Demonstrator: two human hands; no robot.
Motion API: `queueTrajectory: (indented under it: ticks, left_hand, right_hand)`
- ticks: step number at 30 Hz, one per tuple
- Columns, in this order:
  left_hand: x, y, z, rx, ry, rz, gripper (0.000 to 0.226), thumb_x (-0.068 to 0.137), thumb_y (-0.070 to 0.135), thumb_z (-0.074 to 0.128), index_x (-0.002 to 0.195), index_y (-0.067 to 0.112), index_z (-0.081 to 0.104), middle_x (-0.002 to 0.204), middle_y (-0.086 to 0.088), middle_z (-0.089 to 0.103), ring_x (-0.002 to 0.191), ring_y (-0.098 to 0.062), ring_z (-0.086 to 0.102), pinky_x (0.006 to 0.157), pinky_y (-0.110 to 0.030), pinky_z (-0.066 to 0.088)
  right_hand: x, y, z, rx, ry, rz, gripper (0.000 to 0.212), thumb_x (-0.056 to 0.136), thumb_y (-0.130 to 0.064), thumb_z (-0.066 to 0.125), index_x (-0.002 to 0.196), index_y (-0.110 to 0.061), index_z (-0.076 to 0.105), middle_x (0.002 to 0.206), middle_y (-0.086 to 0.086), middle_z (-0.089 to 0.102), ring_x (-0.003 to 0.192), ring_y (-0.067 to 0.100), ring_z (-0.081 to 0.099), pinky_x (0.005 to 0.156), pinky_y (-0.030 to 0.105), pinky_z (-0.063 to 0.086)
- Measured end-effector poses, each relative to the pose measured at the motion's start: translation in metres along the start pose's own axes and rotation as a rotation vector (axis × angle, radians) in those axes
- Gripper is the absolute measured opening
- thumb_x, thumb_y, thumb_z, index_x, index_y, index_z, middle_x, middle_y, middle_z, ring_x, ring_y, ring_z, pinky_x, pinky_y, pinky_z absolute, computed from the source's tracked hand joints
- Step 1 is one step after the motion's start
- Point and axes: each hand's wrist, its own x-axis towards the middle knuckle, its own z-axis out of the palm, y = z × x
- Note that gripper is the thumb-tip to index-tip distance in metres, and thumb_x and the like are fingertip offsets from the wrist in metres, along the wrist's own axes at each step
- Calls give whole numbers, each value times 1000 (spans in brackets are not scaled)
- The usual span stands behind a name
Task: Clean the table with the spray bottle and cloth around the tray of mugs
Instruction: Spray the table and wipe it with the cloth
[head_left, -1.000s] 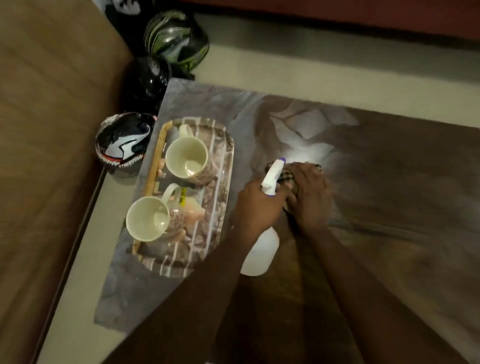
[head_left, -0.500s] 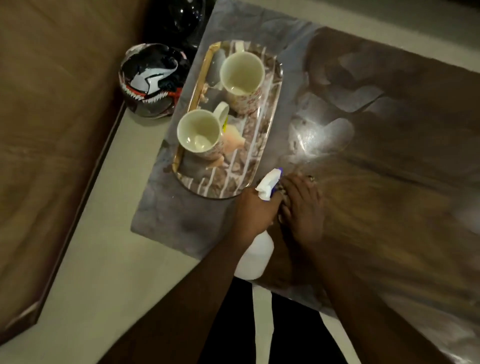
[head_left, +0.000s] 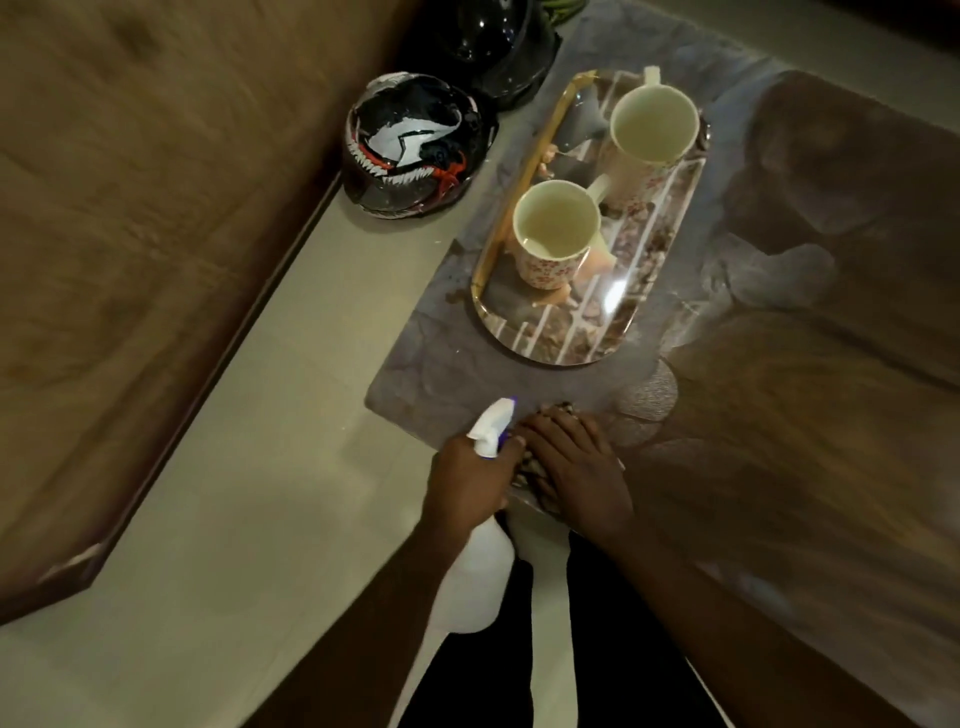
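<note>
My right hand (head_left: 576, 467) has dragged the cloth (head_left: 535, 467) back to the table's (head_left: 779, 415) near edge, so the strip near the tray (head_left: 550, 332) is getting wiped. It lies flat on the cloth; my left hand (head_left: 467, 478) grips the bottle (head_left: 472, 582). I count two mugs (head_left: 556, 228), one tray, two helmets (head_left: 410, 145).

Left hand (head_left: 470, 475) curled closed in a grip, knuckles up; right hand (head_left: 579, 467) just beside it, palm down, fingers (head_left: 550, 423) extended flat; both forearms bare, reaching forward
</note>
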Motion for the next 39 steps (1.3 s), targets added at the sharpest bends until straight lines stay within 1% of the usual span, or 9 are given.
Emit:
queueTrajectory:
  ticks: [7,11,15,18,21,25,29,35,39]
  left_hand:
    - [11,-20,-56,10,50,-41,50,84,47,65,132,35,57,100,-3,74,81,-30,71,81,-46,59]
    - [21,-21,-72,15,143,-140,50,81,45,69,112,6,68,89,-12,74,77,-29,69,79,-38,57]
    - [23,-7,-76,-7,37,-29,51,80,49,67,123,22,64,97,1,74,79,-20,70,72,-28,54]
    - [30,2,-84,-55,11,-13,50,77,45,66,124,27,64,88,-3,74,66,-21,66,66,-33,56]
    - [37,5,-95,-33,127,-68,54,73,46,62,121,22,64,98,-7,73,83,-28,69,81,-39,58]
    - [43,-1,-100,-20,185,-121,39,84,46,65,102,11,68,85,-10,73,72,-28,69,76,-38,59]
    - [43,-3,-98,47,164,-97,43,86,40,66,119,13,64,97,-13,73,77,-28,69,71,-31,55]
    - [45,3,-96,4,180,-88,56,88,42,66,131,9,54,112,-11,65,86,-19,58,80,-27,47]
    - [41,4,-102,-41,137,-98,47,86,47,66,110,7,65,82,-8,71,65,-21,65,73,-34,55]
  right_hand:
    - [63,-57,30,-4,-52,-52,42,81,-25,49,118,-9,63,125,9,61,126,24,40,113,38,19]
    - [78,-81,38,-21,-126,-42,46,78,-25,44,115,-9,65,121,11,64,123,27,45,113,39,19]
    - [47,-72,38,23,-87,-169,41,85,-30,54,123,-14,58,128,7,60,125,28,48,109,43,27]
    - [21,-39,25,0,-68,-63,50,85,-35,54,132,-22,47,136,1,54,131,20,38,111,40,23]
    - [24,-33,23,-26,-40,84,52,82,-34,52,131,-21,46,132,3,56,129,20,38,112,40,21]
    - [63,-72,41,40,24,155,53,76,-28,61,127,-17,50,127,6,59,126,24,42,108,44,26]
    - [106,-95,52,37,64,112,61,64,-16,81,120,-9,59,125,10,61,123,29,47,110,43,24]
    - [140,-87,45,68,28,164,58,80,-40,52,129,-9,54,134,11,54,131,29,41,114,43,21]
    - [118,-68,24,86,-28,80,57,85,-40,46,135,-13,47,138,8,50,133,27,38,114,44,24]
